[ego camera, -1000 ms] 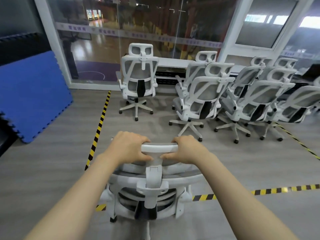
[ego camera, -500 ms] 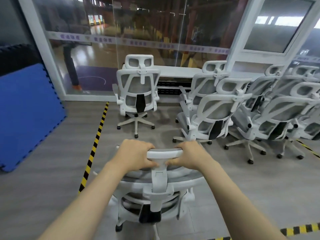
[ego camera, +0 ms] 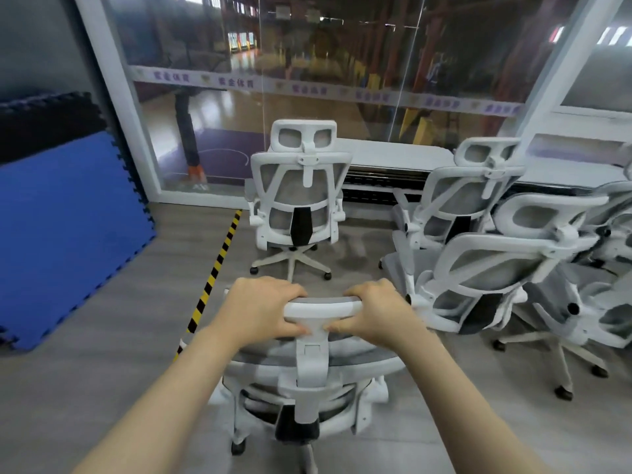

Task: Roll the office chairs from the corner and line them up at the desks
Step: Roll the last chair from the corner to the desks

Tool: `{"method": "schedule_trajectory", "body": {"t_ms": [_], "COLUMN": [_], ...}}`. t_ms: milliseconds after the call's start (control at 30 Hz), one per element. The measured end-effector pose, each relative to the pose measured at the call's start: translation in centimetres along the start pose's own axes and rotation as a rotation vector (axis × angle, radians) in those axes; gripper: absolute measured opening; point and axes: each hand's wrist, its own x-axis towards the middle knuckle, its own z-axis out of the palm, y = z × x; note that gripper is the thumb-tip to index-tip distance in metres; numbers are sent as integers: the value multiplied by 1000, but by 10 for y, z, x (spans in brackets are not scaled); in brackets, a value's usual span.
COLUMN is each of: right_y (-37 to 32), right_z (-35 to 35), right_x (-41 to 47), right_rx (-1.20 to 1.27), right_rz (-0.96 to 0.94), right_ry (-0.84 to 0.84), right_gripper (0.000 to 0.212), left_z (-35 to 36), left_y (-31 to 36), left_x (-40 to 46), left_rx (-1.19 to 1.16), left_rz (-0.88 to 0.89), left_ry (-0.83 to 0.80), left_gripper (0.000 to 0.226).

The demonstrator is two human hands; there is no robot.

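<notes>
- White plastic and grey mesh are filling the head view: the chair (ego camera: 309, 378) being rolled is sitting at the bottom centre of the floor (ego camera: 102, 336), its back toward the camera.
- The left hand (ego camera: 263, 311) is gripping the left end of the headrest (ego camera: 323, 306), fingers curled over its top edge and thumb tucked underneath.
- The right hand (ego camera: 374, 313) is gripping the right end the same way; both arms are reaching forward and down.
- A parked chair (ego camera: 299, 196) is standing straight ahead, pulled up to the left end of the desk (ego camera: 393, 153) that is running along the glass wall (ego camera: 307, 80).
- A second chair (ego camera: 468, 193) is facing the desk further right; a leaning chair (ego camera: 496, 268) is crowding just right of the held one, with more blurred chairs bunched toward the right edge.
- Striped tape (ego camera: 219, 261) is running across the floor from the wall toward the held chair's left side, and a blue mat (ego camera: 65, 234) is leaning at the left.
- The step in hand, by my reading, is wheeling this chair toward the desk.
- The next move is probably calling for steering right of the parked chair into the gap beside it, while keeping the base clear of the leaning chair's legs, then squaring the back to the desk edge.
</notes>
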Motion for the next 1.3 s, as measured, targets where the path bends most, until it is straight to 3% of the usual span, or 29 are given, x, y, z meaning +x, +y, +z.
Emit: {"method": "schedule_trajectory", "body": {"t_ms": [233, 367, 467, 600, 733, 833, 1000, 1300], "right_y": [13, 23, 42, 57, 55, 49, 47, 44], "right_z": [-9, -13, -13, -7, 3, 9, 4, 1], "right_x": [99, 145, 175, 215, 257, 283, 321, 364], "right_rx": [-130, -144, 63, 381, 837, 950, 1112, 1157], "right_rz": [-97, -160, -263, -301, -133, -45, 106, 111], "right_ry": [129, 172, 254, 466, 631, 651, 681, 695], "right_gripper": [79, 86, 72, 26, 30, 29, 33, 29], "left_z": [33, 59, 83, 102, 127, 146, 158, 171], "left_y": [-53, -84, -109, -139, -170, -189, -213, -240], "left_x": [76, 107, 126, 158, 178, 194, 226, 253], "left_rx": [-42, -125, -245, -357, -761, -1075, -1180, -1194], "left_rz": [18, 6, -27, -75, -304, -456, -507, -498], "left_ry": [52, 244, 434, 564, 621, 654, 623, 604], "left_gripper": [51, 41, 41, 42, 41, 36, 33, 34]}}
